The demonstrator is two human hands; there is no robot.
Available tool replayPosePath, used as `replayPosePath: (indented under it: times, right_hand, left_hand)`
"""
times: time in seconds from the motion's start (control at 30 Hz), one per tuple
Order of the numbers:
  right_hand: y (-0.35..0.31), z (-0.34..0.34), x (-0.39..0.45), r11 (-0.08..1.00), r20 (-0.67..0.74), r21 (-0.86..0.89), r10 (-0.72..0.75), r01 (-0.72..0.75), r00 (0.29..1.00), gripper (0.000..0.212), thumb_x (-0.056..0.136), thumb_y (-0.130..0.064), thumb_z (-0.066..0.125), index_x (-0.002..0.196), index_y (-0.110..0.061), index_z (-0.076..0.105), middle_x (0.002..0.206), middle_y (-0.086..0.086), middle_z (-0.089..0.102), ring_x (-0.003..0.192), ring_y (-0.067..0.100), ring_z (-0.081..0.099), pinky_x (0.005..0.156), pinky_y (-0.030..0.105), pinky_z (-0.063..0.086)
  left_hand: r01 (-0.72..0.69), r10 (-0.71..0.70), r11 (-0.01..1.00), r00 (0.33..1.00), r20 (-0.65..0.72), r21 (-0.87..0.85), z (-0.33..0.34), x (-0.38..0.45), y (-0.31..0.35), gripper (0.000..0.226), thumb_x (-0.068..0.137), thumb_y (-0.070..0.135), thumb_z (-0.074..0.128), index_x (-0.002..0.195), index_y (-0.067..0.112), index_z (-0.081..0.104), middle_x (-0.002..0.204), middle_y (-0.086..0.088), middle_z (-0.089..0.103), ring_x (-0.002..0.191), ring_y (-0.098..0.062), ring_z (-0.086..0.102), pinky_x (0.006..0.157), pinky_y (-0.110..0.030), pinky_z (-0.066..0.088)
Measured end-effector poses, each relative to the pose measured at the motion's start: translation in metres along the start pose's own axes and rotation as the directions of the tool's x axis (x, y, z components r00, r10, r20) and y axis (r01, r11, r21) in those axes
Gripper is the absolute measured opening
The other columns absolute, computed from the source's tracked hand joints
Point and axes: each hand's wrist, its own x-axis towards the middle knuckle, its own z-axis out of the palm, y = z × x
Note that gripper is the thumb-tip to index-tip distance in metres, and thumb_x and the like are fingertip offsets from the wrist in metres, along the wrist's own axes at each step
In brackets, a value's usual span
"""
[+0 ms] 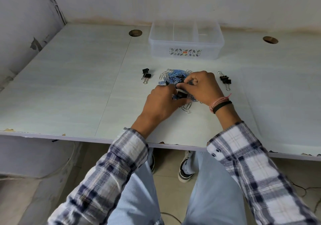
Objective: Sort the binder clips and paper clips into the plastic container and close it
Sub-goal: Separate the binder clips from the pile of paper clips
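A heap of blue and silver paper clips (pixel 175 77) lies mid-table, mixed with black binder clips. My left hand (pixel 162 103) grips a black binder clip (pixel 181 95) at the heap's near edge. My right hand (pixel 204 87) has its fingers curled and pinches something small and dark in the heap; what it is I cannot tell. Two black binder clips (pixel 146 76) lie left of the heap, two more binder clips (pixel 225 80) to its right. The clear plastic container (pixel 185 51) stands open behind the heap, with dividers inside; no lid is in view.
Two round cable holes (pixel 135 33) (pixel 270 40) sit in the pale tabletop (pixel 69 85) at the back. A wall closes the back and left side. The table's front edge (pixel 104 140) is chipped. A few silver paper clips (pixel 187 107) lie near my left hand.
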Motion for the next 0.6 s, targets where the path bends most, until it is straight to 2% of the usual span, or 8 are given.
replayPosePath:
  times: [0.03, 0.1, 0.2, 0.27, 0.33, 0.43, 0.5, 0.6]
  right_hand:
    - [-0.001, 0.001, 0.001, 1.000, 0.013, -0.021, 0.007, -0.006, 1.000, 0.038, 0.078, -0.046, 0.081, 0.082, -0.009, 0.077, 0.057, -0.013, 0.057, 0.054, 0.002, 0.050, 0.054, 0.022, 0.042]
    - [0.000, 0.003, 0.004, 0.998, 0.005, -0.060, 0.026, -0.026, 1.000, 0.046, 0.075, -0.053, 0.081, 0.084, -0.008, 0.077, 0.077, 0.002, 0.072, 0.073, 0.016, 0.064, 0.067, 0.032, 0.054]
    - [0.001, 0.004, 0.006, 0.996, -0.004, -0.070, 0.056, -0.056, 0.998, 0.039, 0.075, -0.045, 0.082, 0.086, -0.007, 0.076, 0.082, 0.002, 0.073, 0.077, 0.018, 0.065, 0.071, 0.031, 0.054]
    - [0.003, 0.003, 0.005, 0.997, -0.001, -0.044, 0.069, -0.069, 0.998, 0.026, 0.079, -0.033, 0.080, 0.081, -0.007, 0.076, 0.063, -0.008, 0.063, 0.059, 0.006, 0.056, 0.061, 0.021, 0.046]
    - [0.007, 0.000, 0.001, 0.998, -0.019, -0.012, 0.064, -0.065, 0.998, 0.017, 0.082, -0.022, 0.075, 0.074, -0.008, 0.075, 0.051, -0.012, 0.054, 0.049, 0.003, 0.047, 0.058, 0.017, 0.043]
    - [0.014, -0.001, -0.005, 0.998, -0.084, 0.025, 0.058, -0.056, 0.995, 0.011, 0.080, -0.013, 0.070, 0.074, -0.006, 0.076, 0.055, -0.001, 0.061, 0.051, 0.008, 0.051, 0.063, 0.021, 0.045]
    - [0.015, -0.001, -0.007, 0.999, -0.125, 0.026, 0.051, -0.048, 0.991, 0.010, 0.082, -0.014, 0.071, 0.077, -0.007, 0.076, 0.053, -0.007, 0.057, 0.049, 0.004, 0.048, 0.062, 0.020, 0.043]
    - [0.009, -0.001, -0.006, 0.998, -0.108, 0.056, 0.027, -0.021, 0.994, 0.017, 0.085, -0.028, 0.076, 0.088, -0.011, 0.076, 0.048, -0.011, 0.045, 0.044, 0.004, 0.037, 0.055, 0.018, 0.040]
  left_hand:
    - [-0.006, 0.007, 0.999, 1.000, -0.024, 0.039, 0.000, -0.001, 0.002, 0.047, 0.083, 0.058, 0.075, 0.102, 0.015, 0.071, 0.091, -0.007, 0.075, 0.080, -0.028, 0.069, 0.061, -0.030, 0.042]
    - [-0.028, 0.033, 0.997, 0.997, -0.070, 0.078, 0.003, -0.003, 0.001, 0.039, 0.087, 0.054, 0.071, 0.105, 0.020, 0.071, 0.090, -0.005, 0.076, 0.080, -0.029, 0.069, 0.061, -0.030, 0.042]
    - [-0.007, 0.013, 0.997, 0.996, -0.087, 0.075, 0.005, -0.006, -0.002, 0.034, 0.088, 0.052, 0.062, 0.102, 0.022, 0.071, 0.071, 0.000, 0.068, 0.067, -0.027, 0.065, 0.058, -0.032, 0.049]
    - [0.029, -0.036, 0.997, 0.995, -0.093, -0.065, 0.004, -0.007, -0.003, 0.032, 0.087, 0.049, 0.061, 0.096, 0.021, 0.072, 0.054, 0.004, 0.056, 0.051, -0.020, 0.052, 0.051, -0.029, 0.040]
    - [0.058, -0.092, 0.964, 0.988, -0.123, -0.259, 0.001, -0.007, -0.006, 0.029, 0.087, 0.045, 0.062, 0.096, 0.019, 0.073, 0.050, -0.001, 0.057, 0.045, -0.019, 0.047, 0.047, -0.028, 0.037]
    - [0.097, -0.186, 0.864, 0.973, -0.134, -0.494, -0.004, -0.007, -0.009, 0.023, 0.090, 0.034, 0.063, 0.096, 0.014, 0.074, 0.058, -0.006, 0.063, 0.049, -0.013, 0.046, 0.050, -0.027, 0.038]
    - [0.108, -0.232, 0.769, 0.966, -0.118, -0.630, -0.007, -0.007, -0.010, 0.019, 0.090, 0.029, 0.061, 0.087, 0.014, 0.072, 0.054, 0.003, 0.051, 0.051, -0.011, 0.039, 0.049, -0.027, 0.032]
    - [0.126, -0.275, 0.610, 0.960, -0.059, -0.783, -0.013, -0.006, -0.010, 0.023, 0.090, 0.027, 0.057, 0.068, 0.024, 0.063, 0.052, 0.010, 0.036, 0.047, -0.011, 0.027, 0.048, -0.025, 0.022]
